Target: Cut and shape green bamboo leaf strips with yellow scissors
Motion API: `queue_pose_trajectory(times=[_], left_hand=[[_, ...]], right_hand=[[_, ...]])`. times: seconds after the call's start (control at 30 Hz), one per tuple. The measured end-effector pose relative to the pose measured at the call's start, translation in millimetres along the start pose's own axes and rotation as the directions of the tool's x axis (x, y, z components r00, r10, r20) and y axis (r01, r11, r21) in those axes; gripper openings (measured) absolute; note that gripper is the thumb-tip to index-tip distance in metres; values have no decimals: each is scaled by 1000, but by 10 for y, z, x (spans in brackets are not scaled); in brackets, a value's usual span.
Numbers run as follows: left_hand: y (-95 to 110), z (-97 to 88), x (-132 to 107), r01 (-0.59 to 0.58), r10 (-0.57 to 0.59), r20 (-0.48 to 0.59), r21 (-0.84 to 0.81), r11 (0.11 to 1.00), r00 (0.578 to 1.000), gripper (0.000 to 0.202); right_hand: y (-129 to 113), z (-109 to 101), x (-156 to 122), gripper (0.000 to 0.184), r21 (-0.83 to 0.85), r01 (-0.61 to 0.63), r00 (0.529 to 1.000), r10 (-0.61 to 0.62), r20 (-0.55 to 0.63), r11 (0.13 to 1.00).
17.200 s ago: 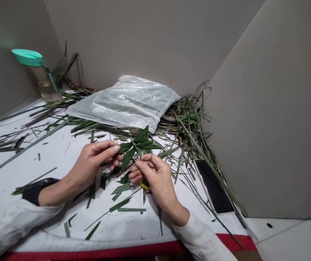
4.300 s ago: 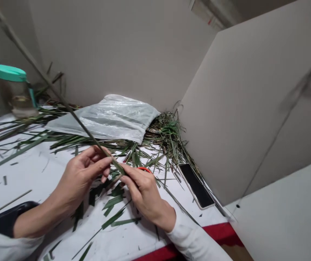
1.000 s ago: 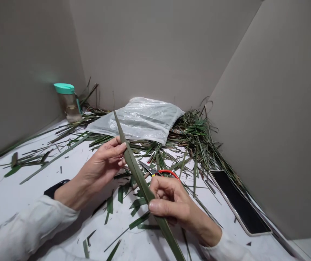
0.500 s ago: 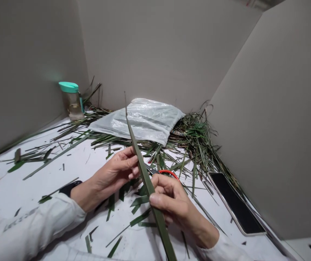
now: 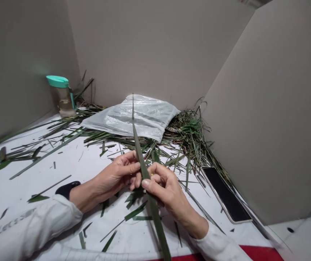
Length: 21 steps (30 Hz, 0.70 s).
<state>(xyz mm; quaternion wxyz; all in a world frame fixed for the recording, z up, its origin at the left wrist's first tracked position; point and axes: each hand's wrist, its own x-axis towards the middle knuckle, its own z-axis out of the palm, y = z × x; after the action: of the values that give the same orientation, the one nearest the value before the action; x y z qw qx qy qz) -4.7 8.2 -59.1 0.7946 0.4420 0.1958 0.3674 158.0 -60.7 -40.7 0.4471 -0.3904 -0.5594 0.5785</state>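
Observation:
A long, narrow green leaf [image 5: 155, 214] stands nearly upright between my hands, its pointed tip rising over a plastic bag. My left hand [image 5: 120, 172] pinches the leaf from the left with its fingertips. My right hand [image 5: 162, 186] presses its thumb and fingers onto the leaf just below. The two hands nearly touch. Only a small yellow bit of the scissors [image 5: 152, 174] shows behind my right fingers, and the rest is hidden.
A white sheet [image 5: 14, 188] on the table is strewn with cut green strips. A leaf heap [image 5: 190, 134] and a plastic bag [image 5: 128, 117] lie at the back. A teal-lidded jar [image 5: 57, 96] stands back left, a black phone [image 5: 226, 194] lies right, and grey boards form walls.
The leaf has swung from leaning left to nearly upright. My hands have drawn closer together, and they now cover the scissors, whose red handle showed earlier.

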Motion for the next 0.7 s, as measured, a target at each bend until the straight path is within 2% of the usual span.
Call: queue_pose_trajectory(times=[0.2,0.4,0.53,0.7], left_hand=[[-85,31,-2,8,-7,-41,23,1000,999,20],[-132,103,-13,-21,27,-117,48,999,993,23],[-113,80,-20,-54,85,-209,152,987,974,20],[-74,43,-31,-23,94,-252,273,962,963,26]], right_hand=[[26,47,35,11,-183,116,985,-136,-103,976],[63,17,50,10,-259,73,986,-109,-128,963],[80,1,47,13,-355,36,987,-89,-133,934],[71,11,40,14,-241,45,993,-70,-99,970]])
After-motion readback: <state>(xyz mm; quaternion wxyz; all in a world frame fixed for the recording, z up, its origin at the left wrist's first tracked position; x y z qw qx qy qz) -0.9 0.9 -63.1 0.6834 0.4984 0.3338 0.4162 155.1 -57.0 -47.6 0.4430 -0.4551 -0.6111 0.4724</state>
